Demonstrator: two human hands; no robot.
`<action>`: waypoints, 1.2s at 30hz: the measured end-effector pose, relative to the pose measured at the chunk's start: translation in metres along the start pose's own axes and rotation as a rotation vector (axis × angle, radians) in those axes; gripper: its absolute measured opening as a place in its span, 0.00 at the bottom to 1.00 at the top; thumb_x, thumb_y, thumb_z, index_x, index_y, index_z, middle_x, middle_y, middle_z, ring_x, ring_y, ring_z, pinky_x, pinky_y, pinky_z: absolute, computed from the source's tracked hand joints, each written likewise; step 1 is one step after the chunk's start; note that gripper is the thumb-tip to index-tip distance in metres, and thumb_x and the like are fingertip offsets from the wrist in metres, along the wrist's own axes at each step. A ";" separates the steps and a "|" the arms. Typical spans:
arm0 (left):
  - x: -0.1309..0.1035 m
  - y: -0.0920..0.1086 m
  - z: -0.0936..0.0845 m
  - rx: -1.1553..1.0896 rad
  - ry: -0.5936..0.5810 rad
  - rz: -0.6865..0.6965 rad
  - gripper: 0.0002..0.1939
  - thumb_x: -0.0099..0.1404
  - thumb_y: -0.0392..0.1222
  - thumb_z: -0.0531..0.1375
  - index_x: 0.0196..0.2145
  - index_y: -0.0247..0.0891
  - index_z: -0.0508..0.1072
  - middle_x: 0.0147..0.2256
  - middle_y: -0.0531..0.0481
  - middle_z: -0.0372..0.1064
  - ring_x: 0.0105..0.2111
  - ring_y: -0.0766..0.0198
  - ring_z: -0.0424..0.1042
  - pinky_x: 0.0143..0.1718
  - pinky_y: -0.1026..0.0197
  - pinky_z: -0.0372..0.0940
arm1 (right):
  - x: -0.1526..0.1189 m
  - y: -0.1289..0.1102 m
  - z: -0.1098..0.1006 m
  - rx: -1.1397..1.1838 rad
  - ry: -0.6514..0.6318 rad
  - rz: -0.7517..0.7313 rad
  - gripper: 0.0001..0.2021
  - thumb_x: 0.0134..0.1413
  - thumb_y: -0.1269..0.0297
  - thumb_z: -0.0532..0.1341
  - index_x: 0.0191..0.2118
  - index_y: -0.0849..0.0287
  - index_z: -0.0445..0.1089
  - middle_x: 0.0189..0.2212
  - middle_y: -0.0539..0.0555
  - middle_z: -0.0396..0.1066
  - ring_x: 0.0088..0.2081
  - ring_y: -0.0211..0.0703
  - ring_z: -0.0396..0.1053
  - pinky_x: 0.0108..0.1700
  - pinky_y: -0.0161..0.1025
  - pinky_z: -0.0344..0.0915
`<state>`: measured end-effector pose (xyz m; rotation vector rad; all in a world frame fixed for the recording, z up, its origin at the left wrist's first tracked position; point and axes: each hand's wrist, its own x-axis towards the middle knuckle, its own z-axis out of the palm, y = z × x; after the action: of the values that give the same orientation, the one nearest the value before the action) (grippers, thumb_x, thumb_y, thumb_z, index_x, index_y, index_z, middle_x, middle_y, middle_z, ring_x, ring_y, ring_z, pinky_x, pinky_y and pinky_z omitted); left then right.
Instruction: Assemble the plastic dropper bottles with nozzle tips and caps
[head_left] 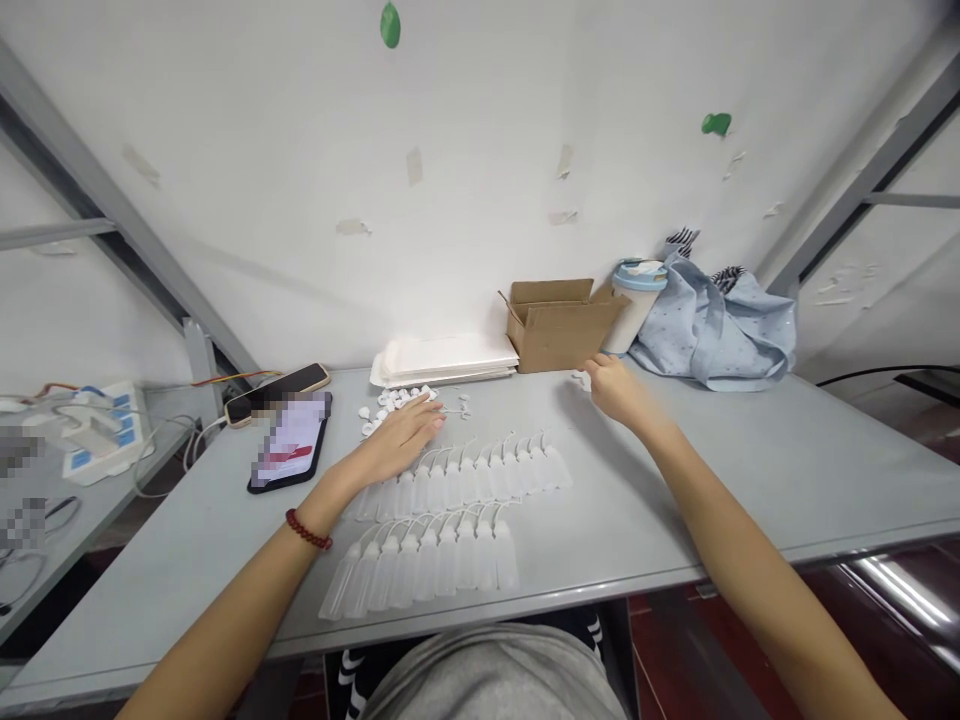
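My left hand [401, 437] lies flat with its fingers stretched out, at the near edge of a pile of small white caps [397, 398]. Below it, clear plastic tubes with thin white strings at their tops lie side by side in a far row [480, 482] and a near row [427, 570]. My right hand [619, 390] is closed in a pinch just in front of the cardboard box [566, 335]. A small whitish bit [581, 380] shows by its fingertips; whether it is held or lies on the table, I cannot tell.
White flat sheets or trays [450, 358] are stacked against the wall. A lidded cup [634, 305] and a light blue cloth bag [720, 325] stand back right. Left are two phones, one dark [292, 388] and one lit [292, 440], and a power strip [112, 435].
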<state>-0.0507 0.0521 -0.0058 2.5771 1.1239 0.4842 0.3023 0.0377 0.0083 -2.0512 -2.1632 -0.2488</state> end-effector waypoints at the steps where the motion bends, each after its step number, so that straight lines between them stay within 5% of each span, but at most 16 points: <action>1: 0.001 0.001 -0.001 0.000 -0.018 -0.001 0.24 0.71 0.52 0.42 0.51 0.37 0.70 0.57 0.43 0.62 0.63 0.50 0.50 0.60 0.43 0.51 | 0.000 0.003 0.001 -0.015 -0.021 0.015 0.20 0.51 0.83 0.49 0.48 0.68 0.68 0.46 0.67 0.68 0.49 0.55 0.63 0.46 0.42 0.58; 10: 0.012 0.013 0.003 -0.004 -0.131 0.066 0.23 0.71 0.54 0.44 0.55 0.43 0.67 0.61 0.48 0.56 0.64 0.51 0.44 0.61 0.43 0.48 | -0.004 0.009 0.001 -0.073 -0.207 0.142 0.24 0.47 0.84 0.50 0.52 0.66 0.65 0.45 0.67 0.67 0.43 0.52 0.68 0.38 0.39 0.60; 21: 0.018 0.020 0.005 -0.036 -0.134 0.085 0.25 0.71 0.54 0.41 0.45 0.39 0.72 0.54 0.45 0.63 0.58 0.52 0.53 0.58 0.45 0.53 | -0.004 0.007 -0.001 0.009 -0.272 0.137 0.27 0.48 0.86 0.49 0.54 0.65 0.65 0.49 0.66 0.66 0.44 0.51 0.70 0.39 0.37 0.61; 27: 0.018 0.022 0.001 -0.122 -0.063 0.050 0.24 0.71 0.55 0.42 0.43 0.38 0.72 0.47 0.45 0.68 0.51 0.55 0.60 0.55 0.48 0.57 | 0.000 0.005 0.006 0.092 -0.237 0.036 0.21 0.52 0.80 0.53 0.52 0.63 0.67 0.47 0.63 0.70 0.46 0.49 0.69 0.40 0.36 0.61; 36: 0.011 0.023 -0.011 -0.368 0.170 -0.147 0.30 0.70 0.56 0.39 0.45 0.36 0.74 0.49 0.42 0.69 0.49 0.53 0.66 0.53 0.51 0.59 | 0.000 -0.008 0.019 0.187 -0.137 -0.111 0.16 0.53 0.77 0.56 0.48 0.64 0.68 0.41 0.62 0.73 0.41 0.49 0.71 0.39 0.36 0.63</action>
<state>-0.0336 0.0462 0.0152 2.1532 1.1447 0.8029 0.2943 0.0417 -0.0098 -1.9005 -2.2850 0.0823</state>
